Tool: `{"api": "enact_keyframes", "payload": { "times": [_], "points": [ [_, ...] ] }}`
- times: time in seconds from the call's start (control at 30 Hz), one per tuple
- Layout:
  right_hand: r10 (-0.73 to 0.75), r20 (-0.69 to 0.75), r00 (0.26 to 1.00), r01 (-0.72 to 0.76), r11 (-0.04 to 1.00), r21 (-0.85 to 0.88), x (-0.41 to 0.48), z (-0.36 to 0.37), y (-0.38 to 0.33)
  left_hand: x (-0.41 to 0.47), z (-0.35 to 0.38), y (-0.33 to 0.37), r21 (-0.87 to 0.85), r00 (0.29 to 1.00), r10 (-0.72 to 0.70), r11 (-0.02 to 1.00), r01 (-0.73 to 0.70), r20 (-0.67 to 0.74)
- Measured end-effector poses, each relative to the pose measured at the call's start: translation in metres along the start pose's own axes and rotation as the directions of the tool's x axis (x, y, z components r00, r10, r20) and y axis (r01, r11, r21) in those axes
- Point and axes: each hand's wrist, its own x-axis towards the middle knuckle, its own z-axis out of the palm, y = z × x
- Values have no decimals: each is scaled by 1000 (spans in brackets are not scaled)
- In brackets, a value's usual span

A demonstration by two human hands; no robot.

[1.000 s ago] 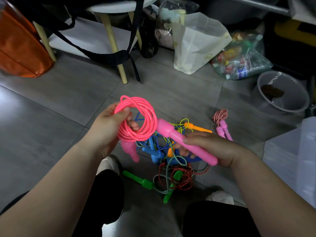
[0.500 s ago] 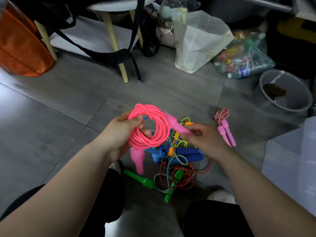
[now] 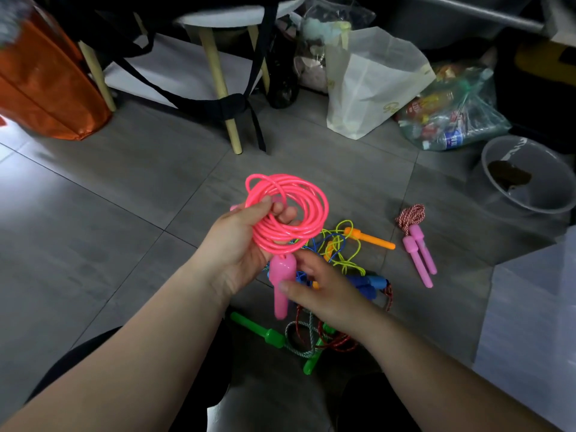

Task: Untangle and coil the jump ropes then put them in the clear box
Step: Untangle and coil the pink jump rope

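My left hand [image 3: 233,247] grips a coiled bright pink jump rope [image 3: 293,213] above the floor, thumb over the loops. A pink handle [image 3: 280,285] hangs below the coil. My right hand [image 3: 324,291] is just beneath, thumb and fingers pinching that handle. Under my hands lies a tangled pile: a yellow rope with orange handles [image 3: 371,239], blue handles [image 3: 367,282], green handles [image 3: 258,329] and a red speckled cord [image 3: 339,342]. A coiled red-and-white rope with pink handles [image 3: 419,247] lies apart on the right. The clear box [image 3: 530,307] stands at the right edge.
A grey bucket [image 3: 530,179] sits at the far right. Behind it are a bag of bottles [image 3: 452,113] and a white paper bag [image 3: 374,82]. A stool's wooden legs [image 3: 218,88] with black straps and an orange bag [image 3: 46,82] stand at the back left.
My right hand has dropped from the right side of the coil to below it, taking the second pink handle down by the hanging one. The coil has risen slightly.
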Motion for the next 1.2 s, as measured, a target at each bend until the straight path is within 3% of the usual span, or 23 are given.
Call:
{"api": "enact_keyframes", "payload": {
  "times": [0.07, 0.17, 0.5, 0.87, 0.93, 1.0, 1.2],
  "points": [
    [12, 24, 1000, -12, 1000, -18, 3, 4, 4, -2, 3, -1, 5, 1000, 7, 1000, -7, 10],
    [20, 27, 999, -22, 996, 89, 3, 0, 0, -2, 2, 3, 11, 998, 62, 998, -62, 12],
    [-15, 216, 976, -27, 981, 194, -16, -14, -29, 2, -19, 22, 36, 980, 199, 979, -199, 3],
    [31, 305, 952, -222, 756, 616, -8, -31, -33, 9, -23, 7, 31, 970, 242, 970, -241, -35],
    [-10, 286, 958, -189, 727, 660, -5, -30, -29, 9, -22, 5, 17, 967, 253, 968, -252, -42],
    [-58, 228, 972, -103, 764, 637, -5, -27, -27, 9, -21, 4, 7, 962, 267, 964, -267, -65],
    [-51, -154, 987, 90, 962, 257, 0, -15, -32, 6, -15, -5, 60, 960, 273, 961, -269, -65]
  ]
}}
